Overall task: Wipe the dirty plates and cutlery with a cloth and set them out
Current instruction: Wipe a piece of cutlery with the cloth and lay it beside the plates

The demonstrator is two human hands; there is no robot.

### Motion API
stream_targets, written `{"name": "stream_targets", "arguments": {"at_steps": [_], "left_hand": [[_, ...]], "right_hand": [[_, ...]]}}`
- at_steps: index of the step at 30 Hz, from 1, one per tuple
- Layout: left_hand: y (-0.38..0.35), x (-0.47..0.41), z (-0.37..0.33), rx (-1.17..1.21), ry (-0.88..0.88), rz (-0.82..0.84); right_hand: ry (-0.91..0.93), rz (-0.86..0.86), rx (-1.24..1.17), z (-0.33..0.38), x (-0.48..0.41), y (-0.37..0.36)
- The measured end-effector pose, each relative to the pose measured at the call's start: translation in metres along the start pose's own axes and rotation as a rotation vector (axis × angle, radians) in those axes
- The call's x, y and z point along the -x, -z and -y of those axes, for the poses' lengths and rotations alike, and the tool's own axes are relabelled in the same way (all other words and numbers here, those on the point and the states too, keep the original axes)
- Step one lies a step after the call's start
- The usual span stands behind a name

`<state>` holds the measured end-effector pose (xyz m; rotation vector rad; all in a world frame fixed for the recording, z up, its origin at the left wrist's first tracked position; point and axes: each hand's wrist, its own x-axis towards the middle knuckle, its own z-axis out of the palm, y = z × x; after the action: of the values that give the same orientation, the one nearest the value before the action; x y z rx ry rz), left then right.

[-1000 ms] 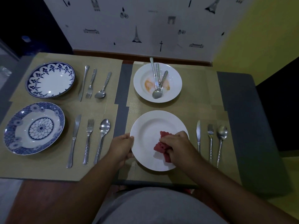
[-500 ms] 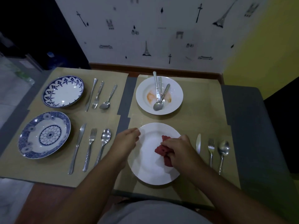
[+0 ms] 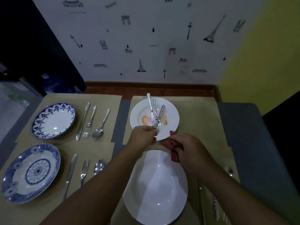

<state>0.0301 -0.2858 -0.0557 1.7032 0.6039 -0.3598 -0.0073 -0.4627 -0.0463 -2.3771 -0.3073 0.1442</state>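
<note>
Reaches forward now with left hand (image 3: 142, 137), off the wiped white plate (image 3: 155, 192), and pinches the near ends of the cutlery (image 3: 152, 111) lying on the stained plate (image 3: 172, 112) at the far side. Grips the bunched red cloth (image 3: 171, 147) in right hand (image 3: 190, 151), lifted past the wiped plate's far rim, beside the stained plate.

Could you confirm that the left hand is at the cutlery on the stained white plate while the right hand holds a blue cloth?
Not quite: the cloth in the right hand is red, not blue, as the head view shows.
</note>
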Motion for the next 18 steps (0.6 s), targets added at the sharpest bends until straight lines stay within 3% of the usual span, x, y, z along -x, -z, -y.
{"name": "stream_targets", "arguments": {"at_steps": [5, 18], "left_hand": [[-0.011, -0.071, -0.019, -0.381, -0.18, -0.048], [-0.044, -0.137, -0.018, -0.664, -0.365, -0.082]], "right_hand": [[-0.024, -0.071, -0.021, 0.001, -0.025, 0.003], [-0.136, -0.074, -0.004, 0.001, -0.056, -0.005]]}}
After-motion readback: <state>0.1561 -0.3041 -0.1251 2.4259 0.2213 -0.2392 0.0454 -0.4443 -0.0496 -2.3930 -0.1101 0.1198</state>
